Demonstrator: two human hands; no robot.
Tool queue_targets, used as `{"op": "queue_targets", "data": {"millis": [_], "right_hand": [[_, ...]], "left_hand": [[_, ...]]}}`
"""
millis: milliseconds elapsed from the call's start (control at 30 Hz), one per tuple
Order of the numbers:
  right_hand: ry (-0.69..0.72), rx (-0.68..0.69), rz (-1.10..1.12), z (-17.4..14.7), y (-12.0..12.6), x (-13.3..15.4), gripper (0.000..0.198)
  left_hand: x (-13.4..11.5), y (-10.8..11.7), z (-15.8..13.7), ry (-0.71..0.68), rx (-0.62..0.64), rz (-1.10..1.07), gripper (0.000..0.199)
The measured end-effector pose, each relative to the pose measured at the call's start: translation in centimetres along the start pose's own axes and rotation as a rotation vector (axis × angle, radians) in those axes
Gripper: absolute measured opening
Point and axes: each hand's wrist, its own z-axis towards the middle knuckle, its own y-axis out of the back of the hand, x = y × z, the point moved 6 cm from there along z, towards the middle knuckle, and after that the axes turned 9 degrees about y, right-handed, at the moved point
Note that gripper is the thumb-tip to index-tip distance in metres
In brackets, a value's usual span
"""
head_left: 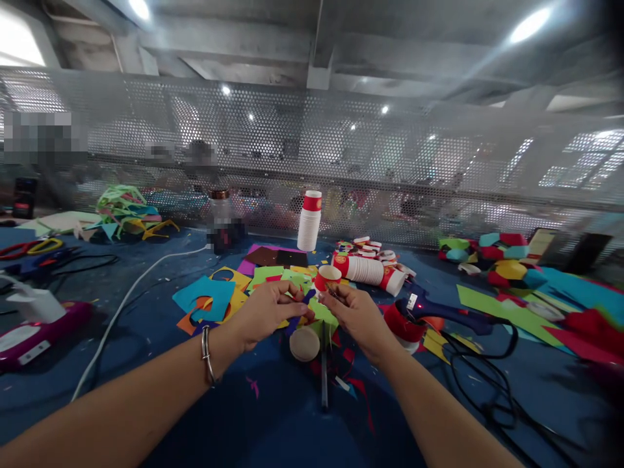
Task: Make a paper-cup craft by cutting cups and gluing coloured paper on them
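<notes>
Head view: the left hand's [266,311] fingers pinch a blue-purple strip [309,296], its long axis slanting up toward the right hand [359,316], whose grip I cannot tell; just beyond both hands' fingers sits a red cup [327,275].

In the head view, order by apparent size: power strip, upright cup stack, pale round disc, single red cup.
1. Purple power strip, largest though cut off by the frame edge
2. Upright cup stack
3. Pale round disc and single red cup: too alike to rank
</notes>
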Motion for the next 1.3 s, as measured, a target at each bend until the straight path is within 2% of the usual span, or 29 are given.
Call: {"op": "queue_targets", "data": {"millis": [100, 200, 367, 567, 967, 1300], "right_hand": [[0.022, 0.002, -0.108, 0.1, 0.3, -0.1, 0.035], [0.02, 0.007, -0.222, 0.1, 0.5, -0.1, 0.031], [-0.04, 0.024, -0.448, -0.4, 1.2, -0.5, 0.022], [-0.076, 0.044, -0.593, -0.9, 1.8, -1.0, 0.015], [-0.116, 0.098, -0.708, -1.1, 1.8, -1.2, 0.016], [-0.168, 0.143, -0.825, -1.1, 2.3, -1.4, 0.021]], "left_hand": [[-0.8, -0.3, -0.4, 0.067, -0.031, -0.09, 0.024], [-1.4, -0.3, -0.9, 0.046, -0.112, -0.126, 0.021], [0.1, 0.3, -1.5, 0.046, -0.193, -0.178, 0.023], [1.8, 1.3, -1.6, 0.083, -0.175, -0.199, 0.025], [1.1, 1.3, -1.6, 0.083, -0.106, -0.261, 0.022], [1.3, 1.3, -1.7, 0.059, -0.055, -0.216, 0.021]]}}
